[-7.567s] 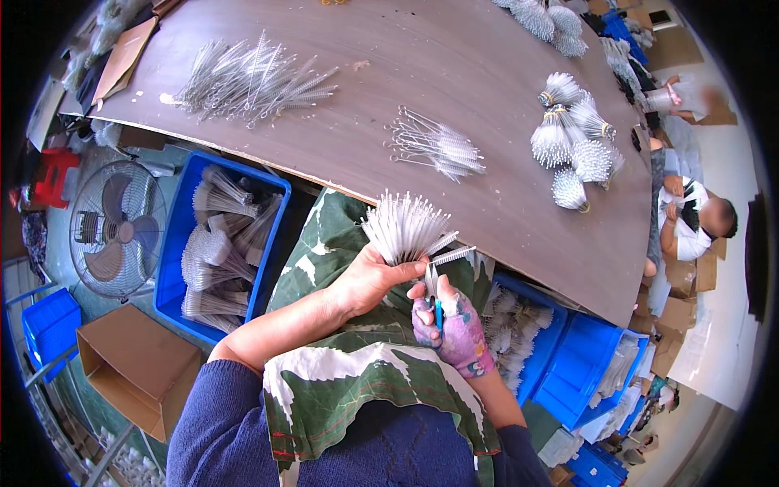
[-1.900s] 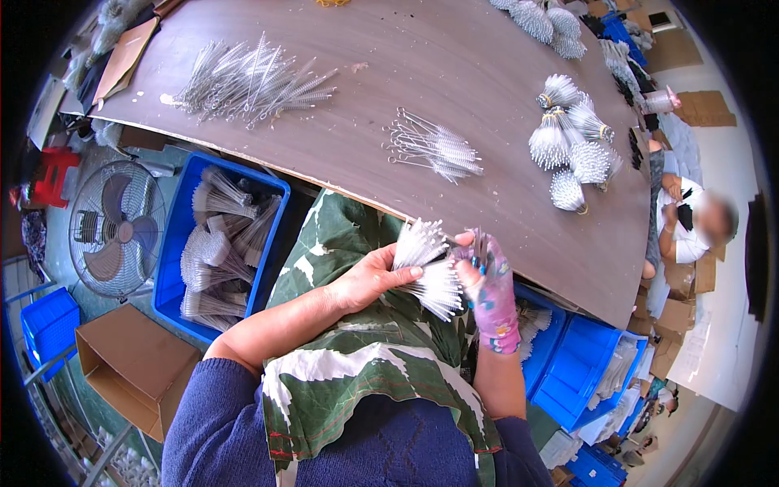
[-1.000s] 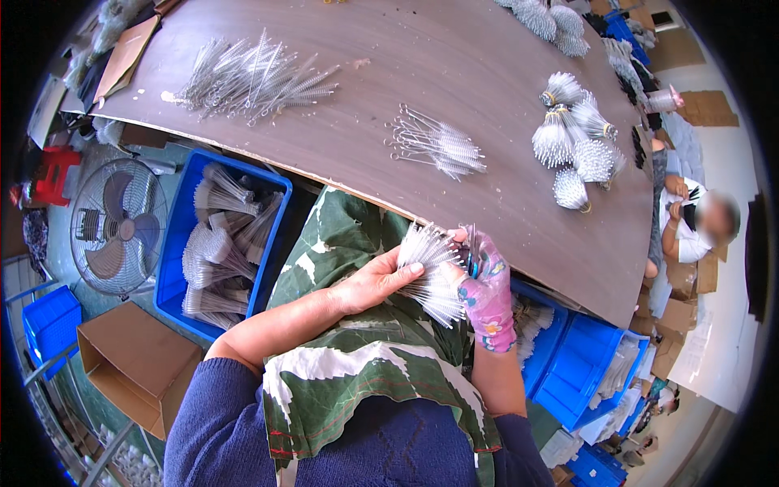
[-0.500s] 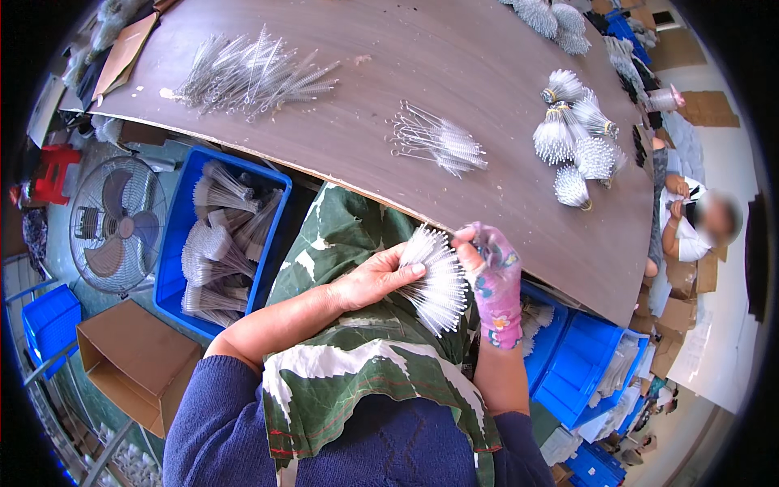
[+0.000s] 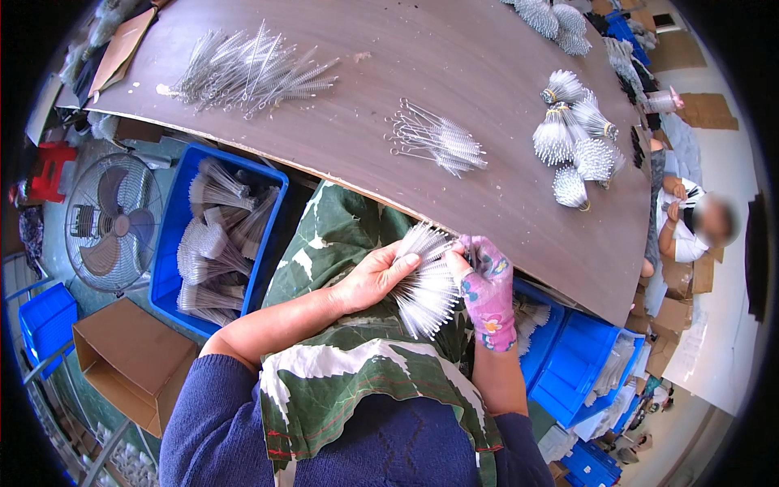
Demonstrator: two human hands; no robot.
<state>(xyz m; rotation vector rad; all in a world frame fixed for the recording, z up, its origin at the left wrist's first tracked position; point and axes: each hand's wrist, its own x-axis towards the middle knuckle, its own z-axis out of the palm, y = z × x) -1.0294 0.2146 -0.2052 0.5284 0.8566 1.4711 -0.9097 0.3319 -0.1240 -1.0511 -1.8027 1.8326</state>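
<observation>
The left hand [image 5: 375,278], at the centre of the frame, is closed around a sheaf of white brushes [image 5: 428,292], the thumb laid across the near side and the bristled ends splayed toward the lower right. The right hand [image 5: 489,294], in a pink floral glove with bare fingertips, has its fingers curled in, thumb and forefinger at the sheaf's right edge; whether they pinch a brush cannot be told. The left forearm slants up from the lower left; the right rises almost upright from the lower right. On the brown table [image 5: 487,73] lie two loose piles, a larger pile [image 5: 251,71] at upper left and a smaller pile [image 5: 438,138] at upper centre, plus at least five tied bundles [image 5: 594,160] at upper right. One blue bin [image 5: 166,276] of brush bundles stands left of centre, beside one floor fan [image 5: 114,221].
</observation>
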